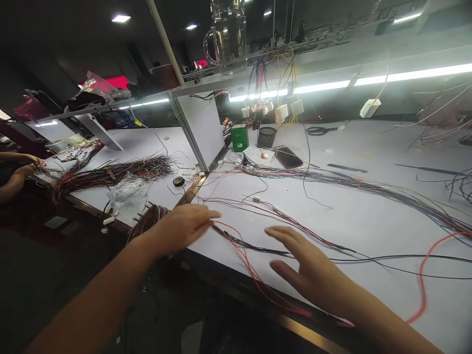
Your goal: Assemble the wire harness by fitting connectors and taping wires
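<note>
My left hand is near the table's front edge, its fingers drawn together around the gathered end of thin red and black wires; its grip is partly hidden and slightly blurred. From there the wires fan out to the right, some red ones hanging over the edge. My right hand hovers over the same wires, thumb and fingers apart, holding nothing. Behind the hands lie dark red wires with small white connectors.
A long bundle of multicoloured wires curves across the table. Behind it are a phone, a green box and black scissors. At left are a roll of tape, a plastic bag and another person's hands.
</note>
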Action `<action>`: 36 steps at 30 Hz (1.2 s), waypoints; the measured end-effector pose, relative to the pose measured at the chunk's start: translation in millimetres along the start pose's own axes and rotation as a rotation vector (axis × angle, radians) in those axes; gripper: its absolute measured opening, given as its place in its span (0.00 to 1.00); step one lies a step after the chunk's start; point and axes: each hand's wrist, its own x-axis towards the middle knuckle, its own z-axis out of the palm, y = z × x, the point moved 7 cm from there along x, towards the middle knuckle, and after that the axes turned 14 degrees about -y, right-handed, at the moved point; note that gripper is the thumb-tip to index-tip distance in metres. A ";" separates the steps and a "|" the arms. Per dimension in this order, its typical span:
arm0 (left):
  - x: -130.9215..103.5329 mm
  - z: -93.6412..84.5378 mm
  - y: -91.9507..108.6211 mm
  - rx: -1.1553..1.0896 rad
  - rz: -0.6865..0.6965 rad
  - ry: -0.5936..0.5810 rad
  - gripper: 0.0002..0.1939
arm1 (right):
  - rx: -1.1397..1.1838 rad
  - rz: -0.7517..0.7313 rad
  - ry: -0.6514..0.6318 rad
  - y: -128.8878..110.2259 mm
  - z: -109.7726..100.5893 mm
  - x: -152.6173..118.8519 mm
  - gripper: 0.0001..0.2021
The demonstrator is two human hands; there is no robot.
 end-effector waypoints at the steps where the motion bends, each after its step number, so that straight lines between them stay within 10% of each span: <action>1: 9.6 -8.4 24.9 -0.040 0.030 0.020 0.15 | 0.123 -0.030 0.025 -10.0 -6.5 8.0 0.26; 5: 48.3 -32.4 77.2 -0.334 0.158 0.136 0.14 | 0.689 -0.172 0.098 -26.3 -17.5 40.4 0.19; 10: 102.9 -0.9 21.0 -0.708 0.057 0.467 0.15 | 1.023 -0.059 0.457 47.7 -23.3 48.2 0.14; 16: 165.9 89.8 -31.2 -0.362 -0.263 0.145 0.13 | 1.137 0.094 0.541 123.7 -1.5 46.7 0.18; 23: 165.8 91.1 -44.7 -0.422 -0.314 0.092 0.09 | 1.000 0.164 0.438 123.7 -0.8 52.6 0.22; 30: 149.4 65.0 4.2 -0.794 -0.074 0.266 0.15 | 0.844 0.181 0.425 122.5 -4.0 52.7 0.23; 36: 138.3 53.7 61.0 -0.663 0.124 0.468 0.17 | 0.930 0.142 0.453 122.1 -6.1 50.1 0.23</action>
